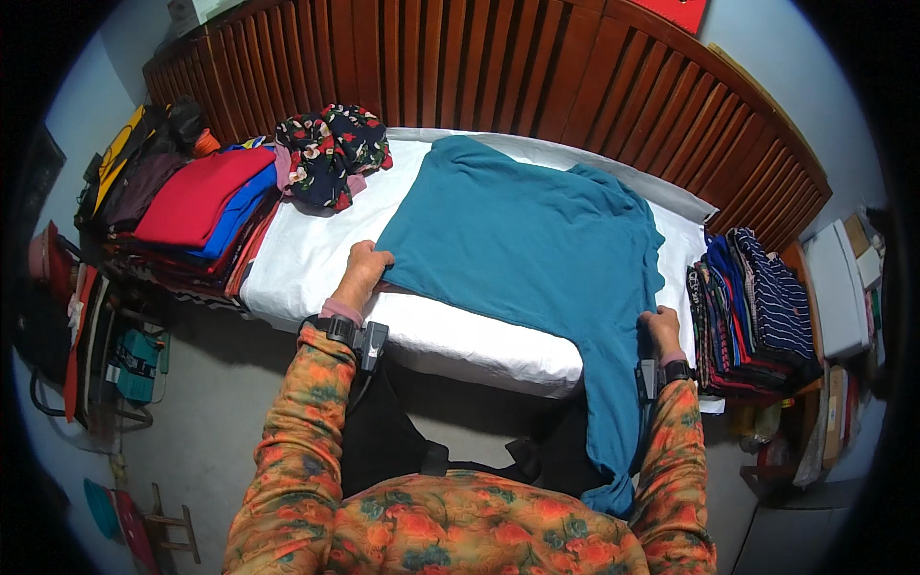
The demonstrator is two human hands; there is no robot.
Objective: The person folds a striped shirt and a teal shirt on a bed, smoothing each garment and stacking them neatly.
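A teal long-sleeved top (513, 225) lies spread on a white-sheeted bed (479, 335), its body to the left. One sleeve hangs over the front edge toward my lap; the far sleeve lies bunched near the headboard. At the near left corner of the hem, my left hand (364, 271) is closed on the cloth. My right hand (662, 331) grips the top's right side, near where the sleeve drops off the bed. Its fingertips are partly hidden by the fabric.
Folded clothes, red and blue uppermost, form a stack (196, 206) on the left. Beside it lies a crumpled dark floral garment (331, 153). Another clothes stack (752, 307) stands at the right end. A slatted wooden headboard (479, 72) rises behind; a small wooden stool (172, 527) is at lower left.
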